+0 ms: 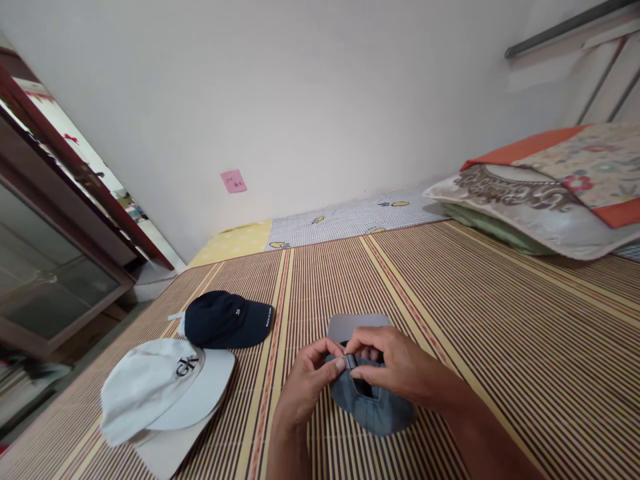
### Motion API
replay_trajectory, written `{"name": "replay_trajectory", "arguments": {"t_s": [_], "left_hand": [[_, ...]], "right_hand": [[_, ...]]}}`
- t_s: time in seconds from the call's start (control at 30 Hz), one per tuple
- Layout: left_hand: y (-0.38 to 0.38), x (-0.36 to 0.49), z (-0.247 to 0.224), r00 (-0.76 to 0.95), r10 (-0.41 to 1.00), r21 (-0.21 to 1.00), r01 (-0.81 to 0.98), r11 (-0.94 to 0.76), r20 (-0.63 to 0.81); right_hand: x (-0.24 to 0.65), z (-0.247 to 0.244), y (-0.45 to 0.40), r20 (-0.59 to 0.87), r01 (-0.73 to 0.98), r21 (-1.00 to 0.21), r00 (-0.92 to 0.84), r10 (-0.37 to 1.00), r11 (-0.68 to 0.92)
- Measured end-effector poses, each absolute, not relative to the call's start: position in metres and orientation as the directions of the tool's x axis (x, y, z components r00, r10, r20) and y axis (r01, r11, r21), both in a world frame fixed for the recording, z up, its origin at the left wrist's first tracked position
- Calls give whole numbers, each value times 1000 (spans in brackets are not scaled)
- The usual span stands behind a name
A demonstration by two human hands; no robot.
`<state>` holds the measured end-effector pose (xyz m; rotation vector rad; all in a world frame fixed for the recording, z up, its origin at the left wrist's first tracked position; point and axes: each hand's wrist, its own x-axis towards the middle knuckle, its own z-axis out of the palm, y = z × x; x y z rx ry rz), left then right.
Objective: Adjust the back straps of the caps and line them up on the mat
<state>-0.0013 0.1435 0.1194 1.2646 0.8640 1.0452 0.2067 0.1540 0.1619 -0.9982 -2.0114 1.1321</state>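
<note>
A blue-grey baseball cap [385, 413] lies on the striped mat, its pale brim pointing away from me. Across its back opening runs an adjustment strap with a metal buckle [351, 361]. My left hand [307, 383] pinches the strap on the left side of the buckle between thumb and index finger. From the right, my right hand [395, 363] pinches the strap by the buckle, thumb below and fingers above. The fingers cover part of the strap and of the cap's inside.
Left of my hands lie a navy cap [215, 320] and a white cap [145, 380] with dark letters, on top of another pale brim [173, 443]. Pillows [520, 207] are stacked at the back right. A white wall [320, 100] rises behind the striped mat [320, 287].
</note>
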Motion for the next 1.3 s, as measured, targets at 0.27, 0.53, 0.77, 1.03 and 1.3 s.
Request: {"name": "replay_trajectory", "arguments": {"t_s": [0.27, 0.53, 0.77, 1.03, 1.3], "left_hand": [[143, 0, 121, 302, 953, 992, -125, 19, 20], [144, 1, 122, 256, 966, 996, -88, 3, 20], [143, 0, 122, 247, 967, 996, -79, -37, 55], [143, 0, 119, 220, 974, 997, -59, -44, 56], [145, -7, 110, 240, 969, 986, -163, -20, 60]], "right_hand": [[204, 161, 155, 183, 364, -834, -527, 830, 415], [201, 164, 153, 242, 411, -768, -523, 817, 491], [199, 159, 153, 284, 391, -758, -523, 804, 522], [197, 162, 153, 276, 403, -752, -526, 805, 521], [198, 161, 155, 316, 356, -763, -522, 792, 539]]}}
